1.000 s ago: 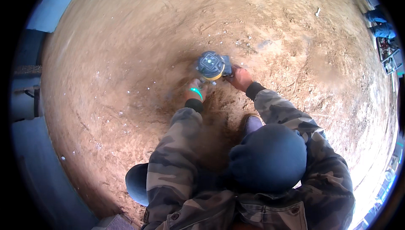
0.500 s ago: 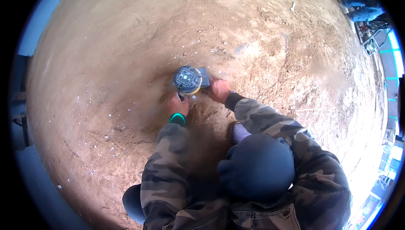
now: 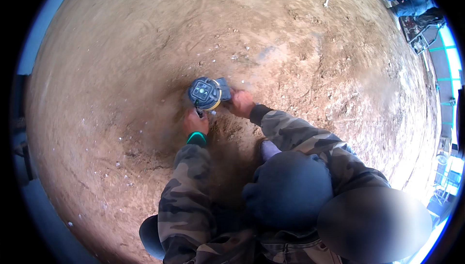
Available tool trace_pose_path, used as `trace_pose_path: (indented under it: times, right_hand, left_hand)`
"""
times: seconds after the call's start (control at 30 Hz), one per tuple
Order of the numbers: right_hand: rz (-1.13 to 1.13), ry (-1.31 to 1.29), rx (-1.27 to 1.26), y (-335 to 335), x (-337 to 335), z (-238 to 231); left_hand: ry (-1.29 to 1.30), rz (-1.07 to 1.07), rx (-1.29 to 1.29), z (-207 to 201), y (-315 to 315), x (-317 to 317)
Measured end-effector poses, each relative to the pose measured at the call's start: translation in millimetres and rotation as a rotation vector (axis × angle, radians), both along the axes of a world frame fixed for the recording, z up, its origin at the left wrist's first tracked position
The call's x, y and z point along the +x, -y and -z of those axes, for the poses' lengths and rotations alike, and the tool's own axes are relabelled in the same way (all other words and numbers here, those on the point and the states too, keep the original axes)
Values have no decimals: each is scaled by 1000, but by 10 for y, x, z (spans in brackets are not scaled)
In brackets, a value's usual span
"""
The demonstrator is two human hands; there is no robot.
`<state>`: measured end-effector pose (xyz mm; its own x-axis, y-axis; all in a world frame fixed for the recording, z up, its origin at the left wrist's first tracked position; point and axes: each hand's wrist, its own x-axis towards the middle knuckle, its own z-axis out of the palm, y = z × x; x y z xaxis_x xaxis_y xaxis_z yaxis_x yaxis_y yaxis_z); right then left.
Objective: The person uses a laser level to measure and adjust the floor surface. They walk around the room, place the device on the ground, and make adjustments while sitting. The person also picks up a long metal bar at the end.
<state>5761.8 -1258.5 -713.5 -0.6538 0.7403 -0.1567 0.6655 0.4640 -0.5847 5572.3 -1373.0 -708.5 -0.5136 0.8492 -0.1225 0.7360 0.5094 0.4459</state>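
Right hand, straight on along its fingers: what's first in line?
Most likely the dark block on the right side of the round dark device. The right hand looks close against it; contact is unclear.

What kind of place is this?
Probably a work yard or a dirt-floored shed; I can't tell which. The ground is bare brown dirt, a dark, yellow-trimmed device is being handled on it, and a metal frame is near someone's legs.

Brown dirt floor [image 3: 121, 46] (flecked pale in places) spreads wide, glaring near-white toward the right.
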Motion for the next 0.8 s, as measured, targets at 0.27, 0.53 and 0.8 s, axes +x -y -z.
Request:
trace_pose_path:
  times: [0.27,0.53,0.8]
  right_hand:
    - [-15,-39,19,-11,2,37]
    - [-1,-135,218,-69,122,395]
    - [-28,-175,74,20,-27,108]
  left_hand:
    - [-81,24,7,-55,7,-1]
    - [-57,-7,-30,-151,-85,101]
    - [7,-77,11,-122,48,50]
